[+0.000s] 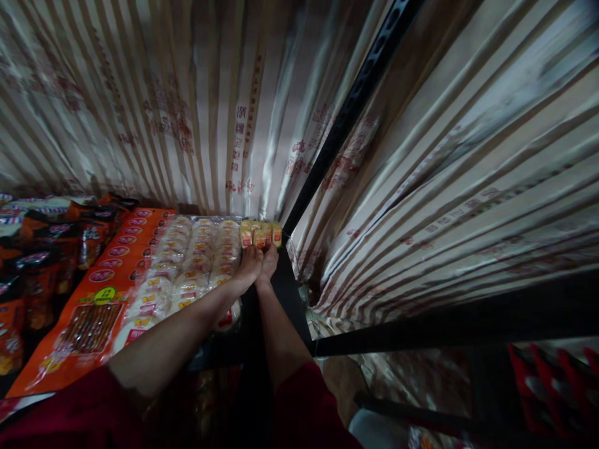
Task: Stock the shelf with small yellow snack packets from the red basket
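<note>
Side by side, both hands reach to the back right corner of a black shelf (281,299). My left hand (250,263) is closed at the front of a cluster of small yellow packets (259,237) with red labels. My right hand (267,262), almost touching the left, is closed at the same packets. Its fingertips and the exact grip are partly hidden. Just left of the hands lie rows of round white packaged cakes (196,255) in clear wrap. My left forearm passes over the front of these rows.
Long orange snack packs (112,262) overlap left of the cakes, with black-and-orange bags (49,249) farther left. A pleated printed curtain (210,125) hangs behind. A black metal post (346,118) rises at the corner. Red packages (538,380) stand at the lower right.
</note>
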Demonstrator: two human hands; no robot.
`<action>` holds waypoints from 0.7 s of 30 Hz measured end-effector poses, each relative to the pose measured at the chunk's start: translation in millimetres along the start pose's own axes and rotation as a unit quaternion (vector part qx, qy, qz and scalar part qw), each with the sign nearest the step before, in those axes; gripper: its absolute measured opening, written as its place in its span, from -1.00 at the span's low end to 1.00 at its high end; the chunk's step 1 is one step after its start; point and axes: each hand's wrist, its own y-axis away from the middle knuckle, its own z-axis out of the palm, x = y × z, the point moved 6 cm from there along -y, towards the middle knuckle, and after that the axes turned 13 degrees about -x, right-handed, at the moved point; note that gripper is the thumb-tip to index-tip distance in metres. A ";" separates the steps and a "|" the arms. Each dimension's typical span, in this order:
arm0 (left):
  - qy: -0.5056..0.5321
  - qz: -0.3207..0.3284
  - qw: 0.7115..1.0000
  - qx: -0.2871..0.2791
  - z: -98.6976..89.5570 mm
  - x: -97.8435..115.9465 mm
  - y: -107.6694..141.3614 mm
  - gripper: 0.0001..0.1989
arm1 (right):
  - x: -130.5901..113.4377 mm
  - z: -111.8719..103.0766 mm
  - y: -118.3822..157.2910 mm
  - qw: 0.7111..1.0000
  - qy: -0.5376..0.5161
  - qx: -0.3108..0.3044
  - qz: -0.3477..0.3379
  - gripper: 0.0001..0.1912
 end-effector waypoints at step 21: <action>-0.083 0.030 0.996 0.019 -2.6 46.6 20.2 -0.57 | -16.2 3.6 12.1 0.995 0.068 -0.053 -0.056 -0.71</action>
